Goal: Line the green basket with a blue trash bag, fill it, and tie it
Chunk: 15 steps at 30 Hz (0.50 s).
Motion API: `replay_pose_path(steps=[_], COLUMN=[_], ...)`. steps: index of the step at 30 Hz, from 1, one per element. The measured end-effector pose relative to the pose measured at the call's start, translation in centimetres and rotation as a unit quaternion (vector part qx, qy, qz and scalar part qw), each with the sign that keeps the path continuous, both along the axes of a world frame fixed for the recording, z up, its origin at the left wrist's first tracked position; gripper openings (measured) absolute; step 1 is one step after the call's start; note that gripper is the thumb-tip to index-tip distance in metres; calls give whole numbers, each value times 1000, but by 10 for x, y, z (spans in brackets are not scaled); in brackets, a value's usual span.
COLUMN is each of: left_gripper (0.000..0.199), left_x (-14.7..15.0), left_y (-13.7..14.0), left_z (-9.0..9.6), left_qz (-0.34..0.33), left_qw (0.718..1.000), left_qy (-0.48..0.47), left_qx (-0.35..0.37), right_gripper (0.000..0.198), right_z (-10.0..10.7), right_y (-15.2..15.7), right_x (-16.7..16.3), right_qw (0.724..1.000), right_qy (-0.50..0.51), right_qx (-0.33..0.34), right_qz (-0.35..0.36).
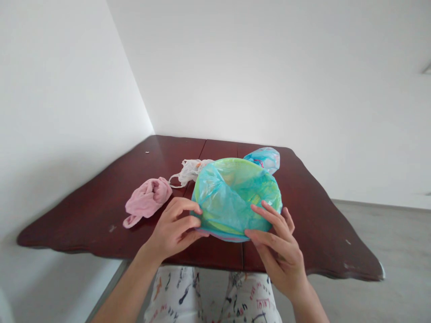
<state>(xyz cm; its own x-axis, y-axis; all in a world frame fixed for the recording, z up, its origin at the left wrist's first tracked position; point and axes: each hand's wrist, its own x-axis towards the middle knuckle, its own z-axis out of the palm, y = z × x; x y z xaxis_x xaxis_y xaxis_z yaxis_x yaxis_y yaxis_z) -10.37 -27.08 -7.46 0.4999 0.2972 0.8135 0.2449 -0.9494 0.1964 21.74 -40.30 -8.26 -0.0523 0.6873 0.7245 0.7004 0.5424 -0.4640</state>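
The bag (218, 208) lay over the near side of the bin (232, 160), between the left hand (178, 224) and right hand (279, 242), set apart, both pinching its edge.

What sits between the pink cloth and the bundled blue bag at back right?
Head view: the white plastic bag, then the green container with its blue-green liner, between the pink cloth and bundled blue bag.
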Motion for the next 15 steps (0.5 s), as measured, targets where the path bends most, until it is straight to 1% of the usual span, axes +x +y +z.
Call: replay_pose_path(steps=[3, 6, 8, 9, 11, 12, 13, 14, 15], left_gripper=[35, 48, 58, 59, 52, 46, 40, 36, 33], left_x=[-6, -8, -7, -4, 5, 12, 21, 32, 46], left_y=[-3, -1, 0, -1, -2, -1, 2, 6, 13], left_z=[-3, 8, 24, 36, 61, 74, 86, 96, 102], left_qz=[-7, -56, -71, -59, -15, 5, 13, 10, 2], left_qw=[999, 992, 988, 991, 996, 997, 996, 992, 982], left_qy=[-9, 39, 39, 18, -15, -7, 29, 82, 136], left_qx=[-41, -107, -131, -123, -88, -77, -81, -101, -130], right_gripper=[40, 37, 35, 36, 40, 42, 45, 47, 49], right_z=[11, 20, 30, 37, 57, 68, 80, 92, 104], right_y=[-1, -1, 1, 3, 10, 15, 22, 31, 40], right_x=[11, 22, 26, 26, 24, 22, 19, 15, 12], right_qw=[997, 991, 987, 987, 986, 983, 977, 966, 946], right_qy=[-20, -30, -31, -32, -45, -61, -83, -112, -149], right_qx=[-57, -116, -136, -139, -146, -155, -174, -206, -256], right_qz=[40, 65, 74, 74, 73, 78, 89, 108, 134])
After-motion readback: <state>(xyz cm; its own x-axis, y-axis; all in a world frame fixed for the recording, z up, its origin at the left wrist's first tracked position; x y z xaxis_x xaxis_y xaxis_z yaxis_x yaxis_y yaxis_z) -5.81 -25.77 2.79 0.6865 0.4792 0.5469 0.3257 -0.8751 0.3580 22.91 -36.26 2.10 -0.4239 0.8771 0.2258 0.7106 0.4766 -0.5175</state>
